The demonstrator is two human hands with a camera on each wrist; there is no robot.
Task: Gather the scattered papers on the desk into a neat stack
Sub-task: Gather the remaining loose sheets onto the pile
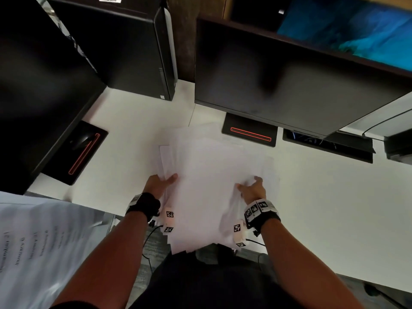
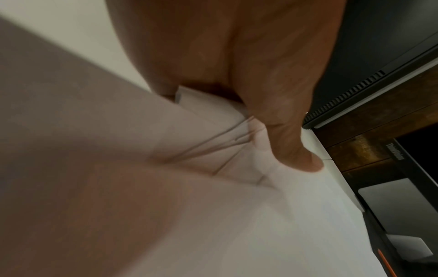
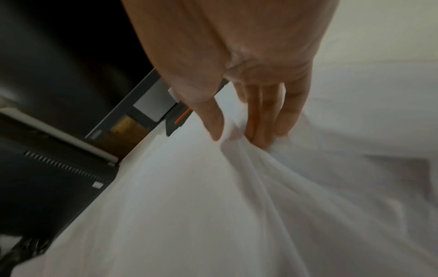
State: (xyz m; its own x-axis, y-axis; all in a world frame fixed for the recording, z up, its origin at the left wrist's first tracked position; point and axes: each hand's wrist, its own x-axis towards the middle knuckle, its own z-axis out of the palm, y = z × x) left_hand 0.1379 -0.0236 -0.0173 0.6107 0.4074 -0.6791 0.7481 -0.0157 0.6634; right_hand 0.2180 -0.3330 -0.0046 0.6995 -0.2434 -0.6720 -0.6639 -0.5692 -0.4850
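Papers [image 1: 211,175] sit as a loose, fanned pile near-centre on the white desk [image 1: 323,208], w/ the near ends hanging over the desk's near edge. Far side: monitor [image 1: 278,81] on its stand. Left hand [image 1: 161,183] grips the pile's left edge, thumb on top; in the left wrist view several sheet edges splay beside the thumb. Right hand [image 1: 253,190] pinches the right edge, fingers [image 3: 265,120] bunching the top sheet into a ridge. Sheets look thin, light, floppy & slick on each other, so prob. creases if squeezed. Better hold: both long edges, flat palms, then tap square on desk.
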